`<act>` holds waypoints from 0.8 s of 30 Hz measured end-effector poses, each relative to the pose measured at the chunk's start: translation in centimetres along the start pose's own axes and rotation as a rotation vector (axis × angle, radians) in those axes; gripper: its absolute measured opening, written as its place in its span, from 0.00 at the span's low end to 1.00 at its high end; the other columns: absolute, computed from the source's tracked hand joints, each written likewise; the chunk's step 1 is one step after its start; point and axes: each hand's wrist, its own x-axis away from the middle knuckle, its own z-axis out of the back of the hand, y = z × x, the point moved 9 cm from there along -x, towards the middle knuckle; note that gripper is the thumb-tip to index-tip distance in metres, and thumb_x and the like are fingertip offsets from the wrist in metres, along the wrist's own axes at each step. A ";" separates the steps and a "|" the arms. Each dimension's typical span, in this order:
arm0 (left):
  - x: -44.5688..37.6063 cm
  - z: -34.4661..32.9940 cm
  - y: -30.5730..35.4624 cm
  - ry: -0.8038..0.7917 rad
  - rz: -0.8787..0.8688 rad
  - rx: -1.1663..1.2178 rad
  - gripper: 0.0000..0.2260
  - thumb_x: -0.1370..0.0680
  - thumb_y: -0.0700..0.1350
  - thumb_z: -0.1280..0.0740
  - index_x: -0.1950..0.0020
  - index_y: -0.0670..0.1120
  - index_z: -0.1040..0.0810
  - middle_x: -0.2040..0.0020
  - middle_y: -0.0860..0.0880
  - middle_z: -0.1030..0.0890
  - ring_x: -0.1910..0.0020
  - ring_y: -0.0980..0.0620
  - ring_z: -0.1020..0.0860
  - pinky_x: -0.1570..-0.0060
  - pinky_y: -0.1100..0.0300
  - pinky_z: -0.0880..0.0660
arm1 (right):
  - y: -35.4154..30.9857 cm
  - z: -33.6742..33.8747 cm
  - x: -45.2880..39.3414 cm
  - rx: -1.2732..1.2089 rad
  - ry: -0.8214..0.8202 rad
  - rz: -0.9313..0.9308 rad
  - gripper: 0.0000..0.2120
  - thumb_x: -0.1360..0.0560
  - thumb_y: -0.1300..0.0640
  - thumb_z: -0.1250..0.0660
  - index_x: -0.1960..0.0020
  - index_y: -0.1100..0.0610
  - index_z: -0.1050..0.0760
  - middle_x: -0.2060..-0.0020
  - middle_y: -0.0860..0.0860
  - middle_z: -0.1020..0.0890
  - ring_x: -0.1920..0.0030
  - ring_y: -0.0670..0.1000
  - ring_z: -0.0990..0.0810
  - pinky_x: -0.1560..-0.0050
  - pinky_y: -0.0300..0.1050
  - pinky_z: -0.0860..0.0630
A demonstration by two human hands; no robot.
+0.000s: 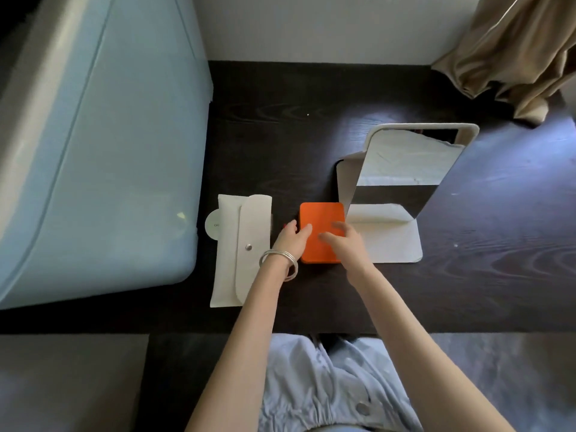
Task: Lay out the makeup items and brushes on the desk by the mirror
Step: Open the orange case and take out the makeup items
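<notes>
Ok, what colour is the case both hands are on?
Orange case, plain, clearest in the head view.

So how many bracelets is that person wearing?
1, maybe more: a silver bracelet sits on the wrist of the left hand, and it looks like several thin rings stacked. The right hand has a bare wrist.

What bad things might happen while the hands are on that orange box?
1. The orange box sits right beside the standing mirror; a push from the right hand toward it might tip the mirror.
2. The left hand only touches the box's left edge, so the box may slip if lifted.
3. The left forearm lies over the white pouch and could drag it.
</notes>
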 end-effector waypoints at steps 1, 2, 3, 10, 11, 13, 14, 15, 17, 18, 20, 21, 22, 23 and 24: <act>-0.4 -0.6 -0.6 -0.017 0.042 -0.010 0.26 0.19 0.53 0.46 0.23 0.44 0.46 0.24 0.45 0.41 0.27 0.45 0.38 0.29 0.47 0.38 | 0.7 -0.5 -0.4 0.071 0.005 -0.021 0.26 0.27 0.54 0.32 0.30 0.55 0.34 0.31 0.55 0.37 0.33 0.55 0.34 0.41 0.48 0.29; -0.6 -1.0 -1.0 -0.026 0.075 0.002 0.26 0.19 0.54 0.47 0.24 0.44 0.46 0.24 0.44 0.41 0.27 0.44 0.38 0.29 0.47 0.38 | 0.9 -0.8 -0.7 0.134 0.016 -0.023 0.28 0.27 0.53 0.32 0.29 0.55 0.34 0.30 0.56 0.39 0.30 0.57 0.38 0.35 0.51 0.32; -0.8 -1.2 -1.3 -0.021 0.095 0.032 0.26 0.18 0.54 0.48 0.24 0.43 0.45 0.25 0.44 0.40 0.27 0.44 0.38 0.29 0.47 0.38 | 0.9 -0.9 -0.8 0.187 0.027 -0.018 0.29 0.27 0.52 0.32 0.29 0.55 0.35 0.30 0.56 0.41 0.28 0.58 0.42 0.31 0.53 0.36; -1.8 -0.6 -1.8 0.058 0.207 0.170 0.25 0.18 0.56 0.51 0.30 0.40 0.34 0.33 0.40 0.28 0.38 0.44 0.28 0.33 0.49 0.33 | 0.5 -3.1 -1.0 0.582 0.123 0.035 0.31 0.28 0.43 0.34 0.32 0.57 0.40 0.27 0.62 0.49 0.31 0.68 0.42 0.30 0.60 0.43; -1.8 -0.5 -1.7 0.056 0.211 0.142 0.26 0.18 0.57 0.51 0.31 0.39 0.33 0.34 0.41 0.28 0.37 0.43 0.28 0.33 0.49 0.33 | 0.5 -3.4 -0.9 0.650 0.154 0.056 0.33 0.28 0.41 0.34 0.32 0.58 0.41 0.27 0.64 0.48 0.32 0.68 0.41 0.31 0.61 0.42; -1.9 -0.4 -1.6 0.054 0.208 0.125 0.25 0.18 0.56 0.51 0.33 0.39 0.31 0.37 0.42 0.26 0.38 0.43 0.27 0.34 0.51 0.33 | 0.4 -3.6 -1.0 0.756 0.197 0.093 0.36 0.29 0.40 0.34 0.32 0.59 0.43 0.28 0.65 0.47 0.33 0.68 0.39 0.34 0.60 0.39; -2.0 -0.3 -1.5 0.063 0.191 0.113 0.23 0.18 0.54 0.51 0.37 0.39 0.28 0.41 0.42 0.25 0.41 0.44 0.26 0.37 0.54 0.32 | 0.4 -3.6 -1.1 0.785 0.210 0.108 0.36 0.30 0.39 0.34 0.33 0.59 0.44 0.29 0.65 0.46 0.35 0.67 0.37 0.36 0.60 0.37; -2.1 -0.1 -1.4 0.077 0.169 0.096 0.20 0.18 0.53 0.51 0.45 0.40 0.26 0.49 0.43 0.24 0.49 0.46 0.25 0.43 0.56 0.32 | 0.3 -3.5 -1.2 0.794 0.218 0.117 0.37 0.31 0.39 0.33 0.33 0.59 0.44 0.29 0.65 0.45 0.36 0.67 0.36 0.38 0.59 0.35; -2.6 0.4 -1.4 0.104 0.130 0.106 0.16 0.18 0.51 0.49 0.54 0.42 0.28 0.59 0.47 0.26 0.58 0.49 0.26 0.51 0.57 0.34 | 0.2 -3.0 -1.5 0.723 0.213 0.111 0.39 0.33 0.39 0.30 0.35 0.58 0.44 0.32 0.63 0.40 0.38 0.65 0.34 0.40 0.58 0.34; -2.9 0.6 -1.5 0.101 0.114 0.161 0.15 0.19 0.51 0.47 0.50 0.41 0.27 0.57 0.46 0.24 0.55 0.48 0.25 0.49 0.57 0.31 | 0.3 -2.8 -1.8 0.614 0.186 0.096 0.40 0.35 0.39 0.28 0.35 0.58 0.44 0.34 0.61 0.39 0.38 0.65 0.34 0.39 0.57 0.34; -3.1 0.8 -1.9 0.061 0.128 0.319 0.21 0.22 0.56 0.40 0.34 0.44 0.31 0.43 0.45 0.24 0.44 0.44 0.24 0.41 0.50 0.28 | 0.6 -3.1 -2.0 0.230 0.042 0.021 0.42 0.38 0.40 0.27 0.34 0.54 0.45 0.35 0.58 0.37 0.37 0.62 0.33 0.38 0.56 0.31; -3.1 0.8 -2.2 0.022 0.153 0.392 0.26 0.24 0.58 0.37 0.31 0.47 0.35 0.38 0.44 0.25 0.41 0.43 0.25 0.39 0.46 0.28 | 0.8 -3.5 -1.9 0.013 -0.049 -0.020 0.41 0.39 0.41 0.28 0.34 0.51 0.45 0.35 0.57 0.36 0.37 0.61 0.32 0.40 0.55 0.28; -3.0 0.6 -2.3 -0.032 0.175 0.440 0.29 0.26 0.60 0.35 0.30 0.49 0.37 0.36 0.44 0.27 0.40 0.42 0.26 0.39 0.43 0.28 | 0.9 -3.9 -1.8 -0.155 -0.132 -0.055 0.39 0.39 0.43 0.28 0.35 0.49 0.44 0.35 0.56 0.35 0.38 0.59 0.30 0.42 0.55 0.25; -3.0 0.3 -2.2 -0.092 0.187 0.455 0.32 0.28 0.61 0.33 0.29 0.52 0.39 0.36 0.44 0.28 0.39 0.41 0.26 0.39 0.41 0.28 | 0.9 -4.3 -1.5 -0.242 -0.203 -0.069 0.36 0.37 0.45 0.28 0.36 0.48 0.44 0.35 0.56 0.34 0.39 0.58 0.28 0.44 0.53 0.24; -3.2 0.2 -2.1 -0.134 0.180 0.446 0.32 0.28 0.61 0.33 0.28 0.53 0.40 0.35 0.44 0.28 0.39 0.41 0.27 0.39 0.40 0.28 | 0.8 -4.6 -1.3 -0.269 -0.260 -0.065 0.34 0.34 0.47 0.28 0.36 0.48 0.43 0.35 0.56 0.33 0.40 0.58 0.27 0.44 0.53 0.23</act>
